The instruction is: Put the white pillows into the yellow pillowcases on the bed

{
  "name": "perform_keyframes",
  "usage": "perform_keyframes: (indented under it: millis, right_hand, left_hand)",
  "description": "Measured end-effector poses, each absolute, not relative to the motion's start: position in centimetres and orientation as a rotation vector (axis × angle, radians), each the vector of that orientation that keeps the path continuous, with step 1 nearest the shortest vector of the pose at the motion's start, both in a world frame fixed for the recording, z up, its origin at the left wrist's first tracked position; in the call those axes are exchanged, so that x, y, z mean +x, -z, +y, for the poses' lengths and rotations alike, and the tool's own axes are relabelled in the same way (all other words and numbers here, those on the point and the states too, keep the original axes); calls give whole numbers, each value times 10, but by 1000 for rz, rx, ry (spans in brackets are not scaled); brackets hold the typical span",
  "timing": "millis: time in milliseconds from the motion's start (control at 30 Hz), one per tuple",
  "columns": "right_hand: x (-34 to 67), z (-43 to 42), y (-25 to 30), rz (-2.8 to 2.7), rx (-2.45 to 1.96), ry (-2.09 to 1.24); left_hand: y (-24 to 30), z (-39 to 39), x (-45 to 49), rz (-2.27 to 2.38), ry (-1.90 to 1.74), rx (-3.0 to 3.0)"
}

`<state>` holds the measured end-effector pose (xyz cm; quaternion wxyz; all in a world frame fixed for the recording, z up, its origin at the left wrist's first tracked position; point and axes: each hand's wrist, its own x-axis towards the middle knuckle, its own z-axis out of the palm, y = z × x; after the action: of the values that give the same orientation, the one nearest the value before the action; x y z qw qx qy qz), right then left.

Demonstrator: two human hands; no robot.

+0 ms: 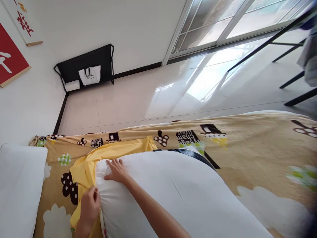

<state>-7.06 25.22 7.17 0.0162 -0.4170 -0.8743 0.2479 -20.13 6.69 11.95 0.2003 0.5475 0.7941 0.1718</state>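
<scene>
A large white pillow [158,185] lies across the bed, with a yellow pillowcase [86,165] bunched around its left end and beneath it. My left hand [90,203] is closed at the pillow's lower left edge, fingers pinching the pillowcase by its opening; the fingertips are partly hidden. Resting on the upper left corner of the white pillow is my right hand [116,171], open, with its fingers spread and pressing on the fabric. A dark patterned strip [195,153] shows along the pillow's far edge.
A tan patterned blanket [247,145] covers the bed. Another white pillow [19,185] lies at the left. Beyond the bed, a black folding frame [84,59] leans against the wall with a white bag [89,75] and a white box [72,86]. Dark metal legs [294,79] stand at right.
</scene>
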Motion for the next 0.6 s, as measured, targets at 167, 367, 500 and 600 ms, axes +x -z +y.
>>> perform_keyframes:
  millis: [167, 367, 500, 600]
  right_hand:
    - [-67, 239, -75, -2766, -1192, -646]
    - [-70, 227, -76, -2838, -1047, -522]
    - [-73, 215, -70, -2865, -936, -502]
    - [-78, 206, -66, -2856, -884, -489]
  left_hand:
    - [-116, 156, -210, 2554, -38, 1772]
    - [-96, 169, -218, 2454, 76, 1651]
    - [-100, 166, -231, 2311, -8, 1582]
    - [-107, 165, -228, 2184, -182, 1572]
